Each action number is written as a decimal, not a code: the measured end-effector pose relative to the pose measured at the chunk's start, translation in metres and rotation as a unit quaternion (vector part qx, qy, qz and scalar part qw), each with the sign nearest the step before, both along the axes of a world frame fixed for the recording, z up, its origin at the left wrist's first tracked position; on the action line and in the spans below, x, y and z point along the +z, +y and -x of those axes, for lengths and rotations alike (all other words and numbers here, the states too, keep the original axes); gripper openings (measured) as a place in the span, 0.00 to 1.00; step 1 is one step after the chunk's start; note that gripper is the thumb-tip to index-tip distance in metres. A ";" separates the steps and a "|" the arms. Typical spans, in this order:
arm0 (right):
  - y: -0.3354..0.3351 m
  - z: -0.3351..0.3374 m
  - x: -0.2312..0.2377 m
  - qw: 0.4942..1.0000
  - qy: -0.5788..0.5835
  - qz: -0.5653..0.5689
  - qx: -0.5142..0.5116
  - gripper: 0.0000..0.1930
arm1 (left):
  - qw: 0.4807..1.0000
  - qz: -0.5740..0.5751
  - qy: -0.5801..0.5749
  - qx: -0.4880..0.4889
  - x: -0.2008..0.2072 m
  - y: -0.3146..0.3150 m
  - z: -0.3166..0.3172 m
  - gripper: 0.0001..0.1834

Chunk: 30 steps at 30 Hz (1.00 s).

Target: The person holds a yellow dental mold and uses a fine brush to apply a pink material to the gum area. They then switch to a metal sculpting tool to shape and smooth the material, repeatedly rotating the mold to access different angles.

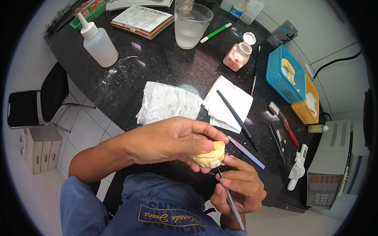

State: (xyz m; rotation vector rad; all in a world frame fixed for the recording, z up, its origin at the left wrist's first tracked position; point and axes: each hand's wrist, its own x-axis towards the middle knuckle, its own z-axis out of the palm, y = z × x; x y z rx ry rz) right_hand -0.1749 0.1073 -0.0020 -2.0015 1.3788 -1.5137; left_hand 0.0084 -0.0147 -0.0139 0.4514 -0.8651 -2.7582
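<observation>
My left hand grips a yellow plaster dental model between thumb and fingers, close to my body at the counter's near edge. White teeth show along the model's lower side. In my right hand is a thin metal dental instrument, held like a pen. Its fine tip reaches the white teeth; whether it presses on them I cannot tell. My right fingertips are close beside the model. Just beyond the hands lie a pale purple nail file and a black pen-like stick.
White cloths lie ahead on the dark counter. Farther back stand a squeeze bottle, a glass of water and an open powder jar. Rightward are a blue basket, a yellow basket, a red-handled toothbrush and tweezers.
</observation>
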 end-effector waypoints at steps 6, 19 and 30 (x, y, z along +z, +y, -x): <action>0.000 -0.001 -0.001 1.000 -0.002 0.000 -0.003 0.11 | 1.000 0.002 0.005 -0.001 -0.002 0.000 0.000 0.27; -0.001 -0.001 -0.001 1.000 0.010 -0.002 0.001 0.11 | 1.000 0.018 0.001 0.009 -0.001 0.002 -0.001 0.27; 0.001 0.000 0.000 1.000 0.013 -0.010 -0.004 0.11 | 1.000 0.025 0.002 0.011 -0.001 0.001 0.001 0.27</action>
